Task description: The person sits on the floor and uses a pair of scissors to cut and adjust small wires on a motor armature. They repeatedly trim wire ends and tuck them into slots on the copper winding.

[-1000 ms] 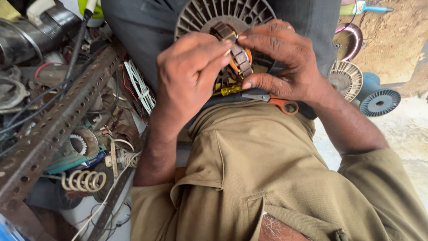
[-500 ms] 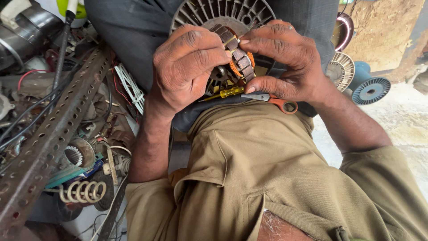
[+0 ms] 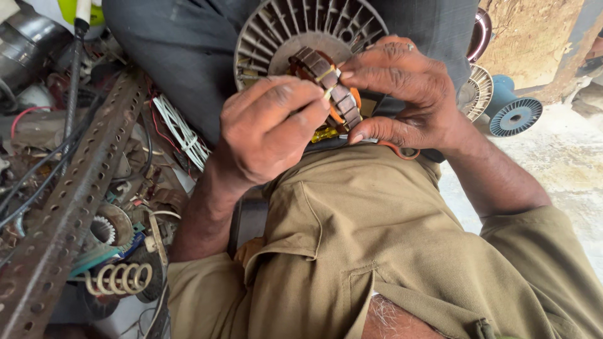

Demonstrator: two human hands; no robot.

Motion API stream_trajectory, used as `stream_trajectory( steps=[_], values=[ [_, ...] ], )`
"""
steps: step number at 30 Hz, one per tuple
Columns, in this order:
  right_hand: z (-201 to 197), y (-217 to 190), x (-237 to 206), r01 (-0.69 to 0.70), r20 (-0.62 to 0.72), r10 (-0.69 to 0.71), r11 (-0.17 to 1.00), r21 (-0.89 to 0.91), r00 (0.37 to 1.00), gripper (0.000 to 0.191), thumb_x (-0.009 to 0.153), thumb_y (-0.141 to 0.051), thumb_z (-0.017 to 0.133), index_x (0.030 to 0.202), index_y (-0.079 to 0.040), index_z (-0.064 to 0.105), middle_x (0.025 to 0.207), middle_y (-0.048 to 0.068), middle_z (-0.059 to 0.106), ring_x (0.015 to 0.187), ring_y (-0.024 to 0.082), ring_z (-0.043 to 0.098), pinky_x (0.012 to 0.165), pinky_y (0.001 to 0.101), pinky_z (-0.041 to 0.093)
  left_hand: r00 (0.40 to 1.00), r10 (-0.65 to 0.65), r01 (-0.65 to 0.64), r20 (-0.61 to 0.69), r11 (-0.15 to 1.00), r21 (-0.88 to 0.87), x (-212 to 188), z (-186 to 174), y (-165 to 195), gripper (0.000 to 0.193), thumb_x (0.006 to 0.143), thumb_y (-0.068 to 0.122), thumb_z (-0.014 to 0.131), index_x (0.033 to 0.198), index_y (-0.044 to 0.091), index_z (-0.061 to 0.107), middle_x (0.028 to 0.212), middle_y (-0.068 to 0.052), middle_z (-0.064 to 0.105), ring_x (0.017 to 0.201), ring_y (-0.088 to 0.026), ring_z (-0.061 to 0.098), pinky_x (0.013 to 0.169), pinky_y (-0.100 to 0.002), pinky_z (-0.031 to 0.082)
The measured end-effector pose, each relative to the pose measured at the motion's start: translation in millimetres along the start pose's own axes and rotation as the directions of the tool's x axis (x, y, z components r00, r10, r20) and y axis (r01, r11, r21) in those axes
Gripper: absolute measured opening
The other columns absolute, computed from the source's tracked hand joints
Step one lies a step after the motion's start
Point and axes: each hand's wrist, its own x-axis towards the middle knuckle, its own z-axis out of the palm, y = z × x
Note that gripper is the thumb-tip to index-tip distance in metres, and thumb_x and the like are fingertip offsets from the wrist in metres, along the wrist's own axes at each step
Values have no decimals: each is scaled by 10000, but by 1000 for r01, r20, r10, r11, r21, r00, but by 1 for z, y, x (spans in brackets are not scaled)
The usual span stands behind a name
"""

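Both the left hand [image 3: 267,129] and right hand [image 3: 402,94] pinch pale binding thread [image 3: 327,80] on a fan motor's wound stator [image 3: 326,85], apparently mid-lacing; pulling snug looks due.

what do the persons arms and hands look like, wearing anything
Both forearms are bare, no gloves or watch. The left hand has no ring that shows. The right hand seems to have a thin ring on one finger, too small to be sure. An olive khaki shirt has its sleeves rolled up near the elbows.

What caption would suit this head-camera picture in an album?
Both hands, left hand and right hand, work a wound motor stator against a finned metal housing.
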Motion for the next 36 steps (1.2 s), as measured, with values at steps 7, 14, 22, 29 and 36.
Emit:
stream_trajectory(
  steps=[7,14,22,29,36],
  values=[
    [0,5,3,23,1,-23,1000,13,1000,635,821,-329,930,1311,-14,678,1280,162,703,1167,280,699,987,367,475,998,3,-5,-60,999,-37,-4,8,-7,174,886,-39,774,1048,-20,712,1031,-123,698,940,-269,732,808,-345,646],
    [-3,-1,6,-15,4,15,1000,-7,1000,615,745,-310,909,1215,10,675,1189,194,699,1085,313,691,976,429,477,999,40,-39,12,997,-62,10,-3,-6,126,979,8,736,1103,-18,733,1089,-101,698,1016,-263,721,849,-359,631],
    [-5,-6,6,-55,23,55,998,17,998,594,788,-313,905,1237,2,677,1215,177,708,1155,312,703,1052,417,486,983,119,-129,139,990,62,29,-25,-5,165,963,64,714,1073,-59,717,1059,-133,671,991,-282,671,819,-382,597],
    [-6,-2,3,-36,-14,36,999,7,999,609,789,-328,913,1254,-14,678,1224,164,705,1131,291,696,1022,392,487,980,152,-178,126,957,227,19,-13,5,173,912,71,720,1034,-52,709,1027,-161,685,960,-301,684,780,-385,619],
    [-8,4,-1,-15,10,15,1000,7,1000,616,798,-346,933,1270,-29,694,1248,143,718,1177,282,705,1005,378,482,997,59,-62,52,996,63,10,0,-1,119,981,24,722,1083,-32,701,1068,-136,687,1011,-286,722,871,-374,647]
  ],
)
